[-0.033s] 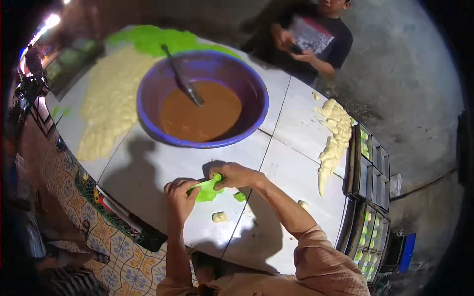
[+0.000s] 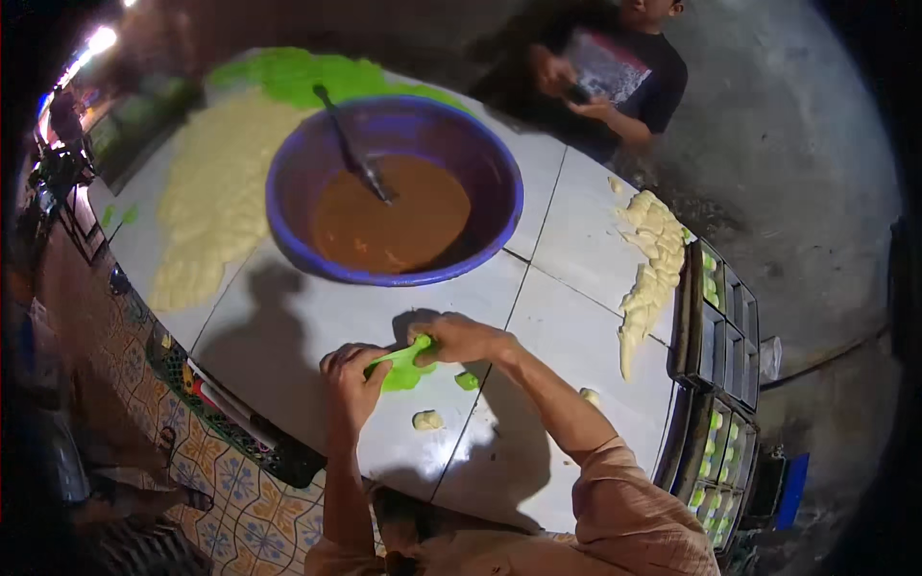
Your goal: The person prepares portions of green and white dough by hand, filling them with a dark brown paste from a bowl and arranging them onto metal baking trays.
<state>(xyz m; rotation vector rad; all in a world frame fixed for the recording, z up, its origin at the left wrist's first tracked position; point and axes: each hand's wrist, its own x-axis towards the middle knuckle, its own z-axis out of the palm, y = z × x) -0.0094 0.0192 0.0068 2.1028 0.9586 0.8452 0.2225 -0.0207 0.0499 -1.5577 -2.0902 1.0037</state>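
Near the front of the white-tiled table (image 2: 408, 461), a bright green sheet of dough (image 2: 405, 372) is stretched between my two hands. My left hand (image 2: 350, 380) pinches its left edge between thumb and fingers. On the opposite side, the fingers of my right hand (image 2: 459, 340) close on the dough, and a small green knob sticks up beside the thumb. Just right of the sheet lies a small green dough lump (image 2: 467, 381). Closer to me sits a small cream dough piece (image 2: 427, 420). Another pale piece (image 2: 590, 396) shows beyond my right forearm.
A purple basin (image 2: 399, 280) of brown liquid with a dark-handled utensil (image 2: 346, 144) stands beyond my hands. Cream dough (image 2: 216, 192) and green dough (image 2: 288, 77) spread behind it. More cream dough (image 2: 653, 259) and metal compartment trays (image 2: 715, 336) line the right. A person (image 2: 615, 82) stands opposite.
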